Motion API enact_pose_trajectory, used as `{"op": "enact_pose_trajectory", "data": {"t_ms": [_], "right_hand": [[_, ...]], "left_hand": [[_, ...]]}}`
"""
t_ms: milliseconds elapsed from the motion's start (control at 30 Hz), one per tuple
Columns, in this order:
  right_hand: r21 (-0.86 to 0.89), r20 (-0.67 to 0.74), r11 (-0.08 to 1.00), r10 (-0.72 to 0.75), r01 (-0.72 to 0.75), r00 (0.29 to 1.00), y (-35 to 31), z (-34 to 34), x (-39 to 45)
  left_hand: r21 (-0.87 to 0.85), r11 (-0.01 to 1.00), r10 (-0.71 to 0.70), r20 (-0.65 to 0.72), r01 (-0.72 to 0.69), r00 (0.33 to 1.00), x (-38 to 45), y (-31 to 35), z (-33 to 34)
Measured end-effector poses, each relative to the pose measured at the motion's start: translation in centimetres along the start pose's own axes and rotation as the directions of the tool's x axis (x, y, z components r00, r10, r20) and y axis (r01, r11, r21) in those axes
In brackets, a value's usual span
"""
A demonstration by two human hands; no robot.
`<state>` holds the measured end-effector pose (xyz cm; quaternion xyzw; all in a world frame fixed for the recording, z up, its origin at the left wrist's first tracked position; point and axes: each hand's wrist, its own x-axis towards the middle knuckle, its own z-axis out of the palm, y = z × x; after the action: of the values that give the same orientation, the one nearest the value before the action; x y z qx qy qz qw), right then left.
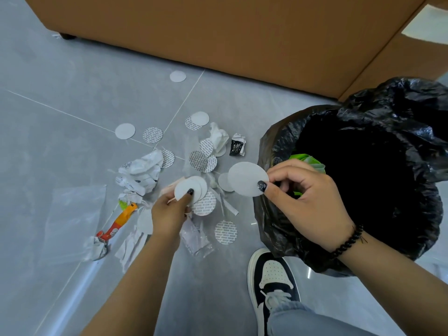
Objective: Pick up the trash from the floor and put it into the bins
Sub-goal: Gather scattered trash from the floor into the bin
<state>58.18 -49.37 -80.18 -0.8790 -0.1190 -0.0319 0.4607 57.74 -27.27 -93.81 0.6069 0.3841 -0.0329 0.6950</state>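
Trash lies scattered on the grey tiled floor: several round white seal discs (202,161), crumpled white wrappers (143,170), an orange sachet (118,221) and a black sachet (237,147). My left hand (169,214) pinches a small stack of white discs (188,190) just above the pile. My right hand (308,197) pinches one larger white disc (246,178) at the left rim of the bin (269,146), which is lined with a black bag and holds something green (306,160) inside.
A clear plastic zip bag (75,221) lies flat at the left. A brown sofa base (218,32) runs along the back and right. My shoe (272,277) stands on the floor just below the bin. One lone disc (177,76) lies near the sofa.
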Motion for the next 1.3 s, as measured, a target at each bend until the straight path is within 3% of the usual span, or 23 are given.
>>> {"op": "enact_pose_trajectory", "data": {"t_ms": [167, 367, 467, 567, 633, 767, 867, 967, 1067, 1167, 1300], "right_hand": [[0.09, -0.026, 0.995, 0.054, -0.052, 0.998, -0.2, -0.4, 0.1], [0.295, -0.086, 0.948, 0.152, -0.12, 0.985, -1.3, -1.0, -0.4], [0.289, -0.198, 0.946, 0.211, -0.148, 0.957, -1.5, -2.6, -0.7], [0.28, -0.386, 0.941, 0.291, -0.189, 0.875, -0.5, -5.0, -0.7], [0.198, -0.426, 0.946, 0.32, -0.258, 0.846, 0.7, -6.4, -0.9], [-0.153, -0.272, 0.91, 0.335, -0.385, 0.902, 2.7, -7.1, -2.0], [-0.197, -0.253, 0.919, 0.289, -0.341, 0.924, 2.7, -6.6, -2.6], [0.117, -0.177, 0.937, 0.344, -0.328, 0.922, 1.4, -6.1, -2.5], [0.493, 0.032, 0.793, 0.394, -0.357, 0.918, -0.6, -5.8, -1.9], [0.517, 0.113, 0.785, 0.335, -0.343, 0.936, -1.0, -5.5, -1.8], [0.521, 0.037, 0.797, 0.337, -0.306, 0.941, -0.7, -5.4, -1.9]], "left_hand": [[-0.118, 0.993, -0.002, 0.023, 0.005, 1.0, -3.0, 2.5, -0.1], [-0.256, 0.959, 0.151, 0.087, -0.124, 0.985, -7.9, 8.1, 1.3], [-0.297, 0.94, 0.209, 0.103, -0.17, 0.973, -10.4, 10.6, 2.3], [-0.307, 0.93, 0.249, 0.129, -0.2, 0.96, -11.9, 11.7, 3.2], [-0.316, 0.929, 0.247, 0.146, -0.192, 0.958, -12.6, 11.8, 3.9], [-0.306, 0.944, 0.191, 0.194, -0.125, 0.962, -13.5, 11.1, 5.3], [-0.268, 0.959, 0.151, 0.221, -0.089, 0.964, -14.1, 10.2, 6.2], [-0.252, 0.965, 0.126, 0.232, -0.066, 0.965, -14.7, 9.6, 7.0], [-0.237, 0.969, 0.123, 0.246, -0.064, 0.961, -15.1, 9.3, 7.5], [-0.233, 0.971, 0.114, 0.268, -0.05, 0.957, -15.2, 9.2, 7.7], [-0.183, 0.982, 0.096, 0.307, -0.04, 0.947, -15.2, 9.2, 7.6]]}}
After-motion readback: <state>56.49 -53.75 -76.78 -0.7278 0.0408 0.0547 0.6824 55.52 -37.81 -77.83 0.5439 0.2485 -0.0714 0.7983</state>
